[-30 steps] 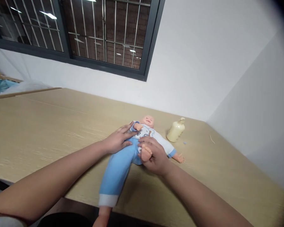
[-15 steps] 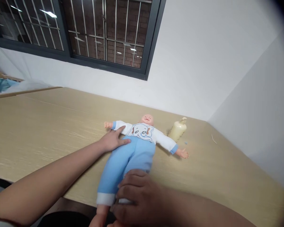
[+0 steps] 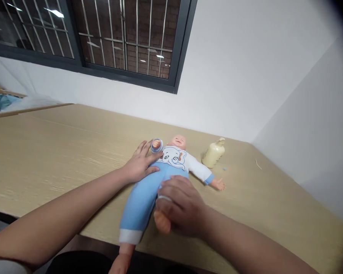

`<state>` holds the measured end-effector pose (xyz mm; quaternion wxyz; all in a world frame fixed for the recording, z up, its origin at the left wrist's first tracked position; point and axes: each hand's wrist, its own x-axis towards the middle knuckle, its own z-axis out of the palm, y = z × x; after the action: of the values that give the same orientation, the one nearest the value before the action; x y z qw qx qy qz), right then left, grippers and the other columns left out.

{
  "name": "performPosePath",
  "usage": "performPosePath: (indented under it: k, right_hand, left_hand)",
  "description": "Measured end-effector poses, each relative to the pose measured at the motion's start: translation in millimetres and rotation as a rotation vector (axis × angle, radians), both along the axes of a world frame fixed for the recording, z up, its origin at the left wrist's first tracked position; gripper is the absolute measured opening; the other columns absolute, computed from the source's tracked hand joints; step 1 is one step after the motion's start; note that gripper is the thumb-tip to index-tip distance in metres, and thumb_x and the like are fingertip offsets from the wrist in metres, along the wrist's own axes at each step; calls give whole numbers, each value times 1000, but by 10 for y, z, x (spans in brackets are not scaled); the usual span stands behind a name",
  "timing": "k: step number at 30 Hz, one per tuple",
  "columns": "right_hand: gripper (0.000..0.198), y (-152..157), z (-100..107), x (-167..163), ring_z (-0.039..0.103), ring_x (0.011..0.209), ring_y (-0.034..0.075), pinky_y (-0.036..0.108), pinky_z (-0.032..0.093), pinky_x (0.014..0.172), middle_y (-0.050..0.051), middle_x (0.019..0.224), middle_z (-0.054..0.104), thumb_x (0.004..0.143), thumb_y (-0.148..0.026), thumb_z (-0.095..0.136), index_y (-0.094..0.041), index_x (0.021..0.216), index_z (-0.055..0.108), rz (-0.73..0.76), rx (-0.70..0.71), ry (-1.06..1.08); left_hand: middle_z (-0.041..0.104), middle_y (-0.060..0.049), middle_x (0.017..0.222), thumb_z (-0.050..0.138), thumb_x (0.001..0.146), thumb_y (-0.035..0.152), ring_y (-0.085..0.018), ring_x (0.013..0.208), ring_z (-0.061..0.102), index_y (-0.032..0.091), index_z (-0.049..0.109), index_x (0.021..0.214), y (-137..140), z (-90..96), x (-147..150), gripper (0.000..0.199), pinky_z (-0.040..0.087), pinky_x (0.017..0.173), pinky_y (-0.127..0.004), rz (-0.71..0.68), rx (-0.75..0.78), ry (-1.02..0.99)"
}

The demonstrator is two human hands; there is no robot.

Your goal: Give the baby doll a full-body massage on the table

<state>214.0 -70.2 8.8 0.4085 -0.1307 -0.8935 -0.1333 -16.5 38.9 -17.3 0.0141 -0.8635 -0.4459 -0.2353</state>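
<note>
A baby doll (image 3: 147,201) in a white top with an elephant face and light blue trousers lies on its back, its head toward the wall. My left hand (image 3: 140,163) rests along one side of its body with the fingers spread; the doll's arm beside it is bent up, its fist (image 3: 156,144) showing above the fingertips. Wrapped around one lower leg is my right hand (image 3: 184,207), closed, and the doll's foot (image 3: 162,222) sticks out below it. That leg is bent up toward the belly. The other leg lies straight, its foot (image 3: 120,262) past the table's front edge.
A cream pump bottle (image 3: 213,153) stands to the right of the doll's head. A small blue bit (image 3: 224,168) and a thin pale strip (image 3: 258,164) lie on the wooden table (image 3: 60,148). Walls and a barred window (image 3: 128,38) are behind.
My right hand has moved up and away from the table's front edge, bending the doll's leg toward its belly. The doll's arm by my left hand has swung from stretched out to raised.
</note>
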Motion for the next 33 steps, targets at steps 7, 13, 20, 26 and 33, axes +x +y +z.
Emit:
performPosePath:
  k: [7,13,20,26,33]
  right_hand:
    - [7,419,-166,54,65,100,22,44,51,93,7,100,69,86,-20,59,-22,92,61,-120,-110,143]
    - [10,190,-123,-12,64,108,24,48,45,101,5,101,71,88,-28,62,-23,96,61,-130,-32,71]
    - [14,-311,-103,-159,62,87,18,38,47,77,1,91,70,90,-35,59,-22,92,63,102,-69,-170]
    - [14,-341,-365,-279,49,66,15,34,37,65,-4,70,57,90,-32,62,-23,80,57,123,-27,-343]
    - [11,-316,-52,-141,62,89,20,38,45,75,2,91,69,91,-31,60,-20,93,62,80,-61,-61]
  left_hand:
    - [17,-1,168,55,96,48,-35,152,14,39,51,146,28,28,71,52,14,122,-56,-154,65,57]
    - [21,-8,163,61,89,57,-41,148,21,35,58,142,14,-4,25,57,28,117,-54,0,-48,-53]
    - [54,-21,141,53,74,86,-46,132,46,24,26,160,43,-29,-45,109,41,103,-53,287,-311,-70]
    - [49,-20,150,47,74,89,-46,139,39,25,30,159,56,-63,-47,108,32,108,-56,303,-346,-64]
    - [11,-10,169,54,78,81,-55,146,-17,35,49,149,31,-65,-13,85,7,113,-72,252,-172,-27]
